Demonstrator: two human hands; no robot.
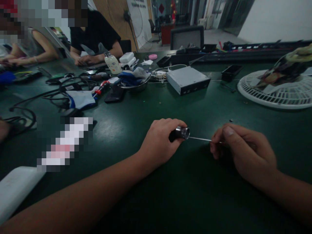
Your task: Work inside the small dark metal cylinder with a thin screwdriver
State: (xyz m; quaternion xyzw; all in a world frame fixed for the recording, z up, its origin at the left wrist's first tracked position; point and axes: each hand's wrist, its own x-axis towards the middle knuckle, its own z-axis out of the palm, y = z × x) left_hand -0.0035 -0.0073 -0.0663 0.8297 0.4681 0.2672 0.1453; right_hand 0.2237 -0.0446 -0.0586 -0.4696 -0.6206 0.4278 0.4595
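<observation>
On the dark green tabletop [151,198], near its front middle, two bare hands are at work close together. The left hand [159,141] grips a short, dark, shiny metal cylinder [182,132] between thumb and fingers, the fingers curled and narrow around it; its open round end faces right. The right hand [251,151] has thumb and bent fingers pinched on a thin, straight, silvery rod [201,138], which runs left to the cylinder's open end. Whether the rod's tip enters the cylinder or only meets its rim cannot be told.

A very small dark round part [231,120] lies on the tabletop just beyond the right hand. Farther right lies a round white plastic fan grille [280,102]. Beyond the hands sits a flat grey metal box with a black front [187,78], and to its left a shallow metal bowl [136,87] holding blue and grey cloth. A black flat rectangular object [114,94] lies beside the bowl; a red-and-black-handled screwdriver [102,87] is left of that. Across the tabletop, a person in a black short-sleeved top [97,35] has both forearms near the table edge.
</observation>
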